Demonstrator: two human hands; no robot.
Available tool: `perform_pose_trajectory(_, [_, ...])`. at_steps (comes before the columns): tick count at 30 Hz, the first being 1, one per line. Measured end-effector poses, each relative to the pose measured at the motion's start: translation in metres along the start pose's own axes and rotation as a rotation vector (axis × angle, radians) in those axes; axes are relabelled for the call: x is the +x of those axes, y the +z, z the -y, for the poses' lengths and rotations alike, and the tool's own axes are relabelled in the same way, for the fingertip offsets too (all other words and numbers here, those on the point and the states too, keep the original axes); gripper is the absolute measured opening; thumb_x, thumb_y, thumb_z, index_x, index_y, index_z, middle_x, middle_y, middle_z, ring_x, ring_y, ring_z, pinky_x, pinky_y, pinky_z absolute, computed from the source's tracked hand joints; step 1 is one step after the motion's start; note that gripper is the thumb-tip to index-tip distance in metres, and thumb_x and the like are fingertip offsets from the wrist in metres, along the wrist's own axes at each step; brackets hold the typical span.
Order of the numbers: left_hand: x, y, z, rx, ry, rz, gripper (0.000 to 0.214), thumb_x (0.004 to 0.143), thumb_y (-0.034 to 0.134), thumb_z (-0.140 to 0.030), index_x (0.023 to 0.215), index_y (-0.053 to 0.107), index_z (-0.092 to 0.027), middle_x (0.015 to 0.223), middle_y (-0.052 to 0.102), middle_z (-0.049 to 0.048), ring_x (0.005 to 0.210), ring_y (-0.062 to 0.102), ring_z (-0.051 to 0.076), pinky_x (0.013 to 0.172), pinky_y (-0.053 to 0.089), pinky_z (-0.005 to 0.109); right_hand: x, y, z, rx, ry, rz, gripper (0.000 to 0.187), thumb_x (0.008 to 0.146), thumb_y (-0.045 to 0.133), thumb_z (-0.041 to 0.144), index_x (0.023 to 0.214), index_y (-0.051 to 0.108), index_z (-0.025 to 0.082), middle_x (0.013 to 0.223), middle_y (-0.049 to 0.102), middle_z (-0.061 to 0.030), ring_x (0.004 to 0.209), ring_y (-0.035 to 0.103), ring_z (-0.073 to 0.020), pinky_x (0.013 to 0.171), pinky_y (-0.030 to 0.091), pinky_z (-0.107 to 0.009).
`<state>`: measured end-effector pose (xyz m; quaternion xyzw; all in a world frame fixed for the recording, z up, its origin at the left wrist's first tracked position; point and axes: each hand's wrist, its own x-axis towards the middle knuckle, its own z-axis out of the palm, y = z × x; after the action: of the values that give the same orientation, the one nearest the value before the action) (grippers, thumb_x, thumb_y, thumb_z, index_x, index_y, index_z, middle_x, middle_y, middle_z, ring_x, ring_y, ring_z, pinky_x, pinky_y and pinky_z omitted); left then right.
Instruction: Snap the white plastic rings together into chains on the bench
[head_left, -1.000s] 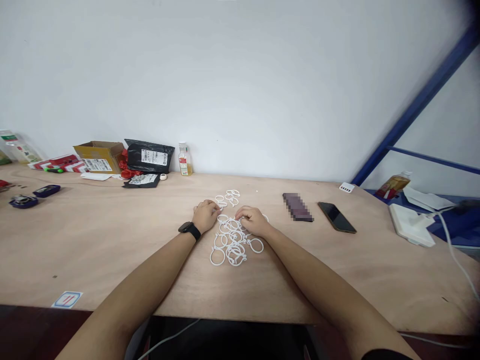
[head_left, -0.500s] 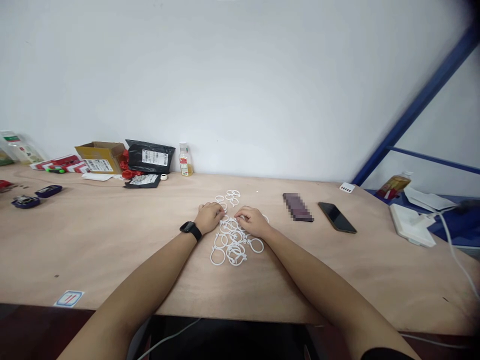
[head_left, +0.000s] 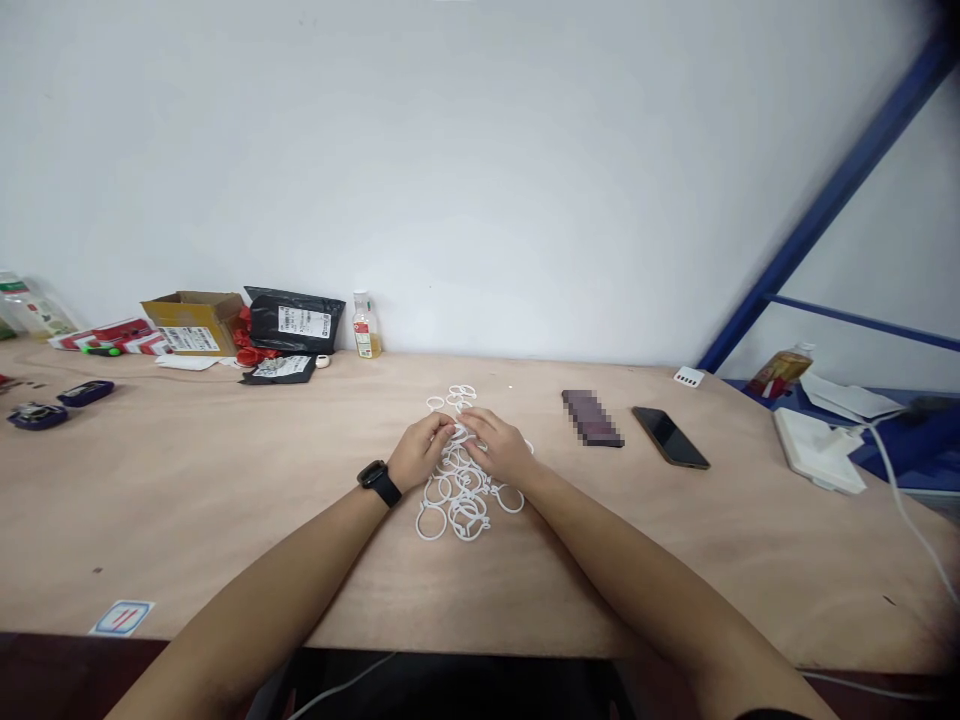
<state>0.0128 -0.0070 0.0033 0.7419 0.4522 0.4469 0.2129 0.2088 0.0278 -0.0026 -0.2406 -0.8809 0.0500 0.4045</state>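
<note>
A pile of white plastic rings (head_left: 466, 500) with small tabs lies on the wooden table in front of me, several overlapping. My left hand (head_left: 422, 452), with a black watch (head_left: 379, 482) on its wrist, has thumb and fingers pinched at a white ring (head_left: 460, 432) at the pile's far part. From the other side my right hand (head_left: 499, 445) bends its fingers and thumb around the same ring. The fingers hide part of it. Beyond the hands lie a few more white rings (head_left: 436, 403).
To the right lie a pixelated dark flat object (head_left: 592, 418), a phone (head_left: 670, 437) and a white power strip (head_left: 817, 450). Along the wall at left stand a cardboard box (head_left: 196, 322), a black parcel bag (head_left: 294, 320) and a bottle (head_left: 367, 325). A blue metal frame (head_left: 810, 215) rises at right.
My hands have come closer together, now meeting around a white ring. The right hand has moved left. The whole view has shifted slightly.
</note>
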Motion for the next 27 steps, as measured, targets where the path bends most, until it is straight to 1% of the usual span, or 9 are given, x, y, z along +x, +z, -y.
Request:
perform_pose_trajectory(3, [-0.003,0.001,-0.007,0.039,0.009,-0.01,0.03,0.094,0.043,-0.041,0.093,0.062,-0.018,0.086,0.067,0.0056,0.079,0.06,0.017,0.075,0.047,0.029,-0.001,0.002,0.0,0.014,-0.006,0.062,0.03,0.091,0.048,0.017,0.116,0.063,0.024,0.105,0.068,-0.0067,0.099,0.063,-0.0195,0.088,0.05,-0.033])
perform_pose_trajectory(5, [-0.002,0.0,-0.007,0.036,0.011,-0.065,0.029,0.094,0.044,-0.041,0.09,0.062,-0.018,0.084,0.067,0.0055,0.077,0.06,0.017,0.073,0.047,0.029,-0.002,0.003,-0.001,0.006,0.055,0.034,0.026,0.09,0.047,0.016,0.106,0.067,0.024,0.092,0.07,-0.0052,0.088,0.064,-0.0183,0.084,0.051,-0.031])
perform_pose_trajectory(9, [0.001,-0.002,-0.001,0.018,-0.008,-0.237,0.03,0.092,0.047,-0.042,0.084,0.063,-0.017,0.08,0.066,0.0052,0.072,0.058,0.016,0.069,0.046,0.028,-0.003,0.001,-0.005,0.03,0.217,-0.08,0.035,0.086,0.046,0.013,0.114,0.065,0.023,0.1,0.07,-0.0047,0.091,0.065,-0.0182,0.087,0.05,-0.031])
perform_pose_trajectory(12, [0.003,-0.002,0.005,-0.062,-0.106,-0.249,0.032,0.089,0.05,-0.045,0.083,0.064,-0.017,0.077,0.067,0.0043,0.067,0.058,0.015,0.064,0.045,0.027,-0.002,-0.001,-0.007,0.053,0.203,-0.054,0.043,0.086,0.042,0.011,0.122,0.063,0.024,0.098,0.069,-0.0047,0.09,0.064,-0.0177,0.084,0.05,-0.03])
perform_pose_trajectory(15, [0.006,0.001,0.013,-0.181,-0.216,-0.245,0.033,0.084,0.058,-0.048,0.082,0.065,-0.016,0.071,0.066,0.0028,0.059,0.056,0.013,0.059,0.043,0.026,-0.001,0.0,-0.009,0.052,0.158,-0.037,0.04,0.083,0.043,0.008,0.108,0.07,0.023,0.089,0.067,-0.0047,0.083,0.063,-0.0175,0.079,0.05,-0.029])
perform_pose_trajectory(17, [0.009,0.003,0.019,-0.252,-0.271,-0.281,0.034,0.077,0.066,-0.049,0.082,0.065,-0.015,0.062,0.062,-0.0002,0.053,0.052,0.012,0.054,0.041,0.024,-0.001,0.003,-0.01,0.051,0.16,-0.058,0.034,0.079,0.045,0.006,0.093,0.072,0.022,0.086,0.068,-0.0044,0.082,0.062,-0.0176,0.079,0.049,-0.03])
perform_pose_trajectory(19, [0.012,0.003,0.023,-0.312,-0.304,-0.324,0.036,0.071,0.072,-0.048,0.082,0.064,-0.015,0.056,0.057,-0.0029,0.049,0.049,0.01,0.05,0.037,0.022,-0.001,0.005,-0.011,0.046,0.194,-0.087,0.03,0.076,0.048,0.006,0.086,0.072,0.021,0.083,0.068,-0.0036,0.08,0.062,-0.0175,0.079,0.049,-0.03])
perform_pose_trajectory(23, [0.015,0.0,0.028,-0.366,-0.313,-0.349,0.039,0.069,0.072,-0.052,0.079,0.067,-0.014,0.06,0.061,-0.0003,0.055,0.052,0.011,0.055,0.041,0.024,0.0,0.007,-0.015,0.019,0.28,-0.101,0.021,0.079,0.054,0.014,0.09,0.071,0.022,0.083,0.07,-0.0035,0.077,0.062,-0.0175,0.077,0.048,-0.03])
perform_pose_trajectory(27, [0.016,-0.002,0.028,-0.422,-0.36,-0.368,0.045,0.067,0.072,-0.054,0.085,0.069,-0.013,0.065,0.063,0.0012,0.06,0.054,0.012,0.058,0.042,0.024,-0.001,0.008,-0.018,0.054,0.377,-0.124,0.018,0.079,0.055,0.018,0.089,0.07,0.021,0.085,0.071,-0.0024,0.072,0.062,-0.0163,0.072,0.047,-0.028])
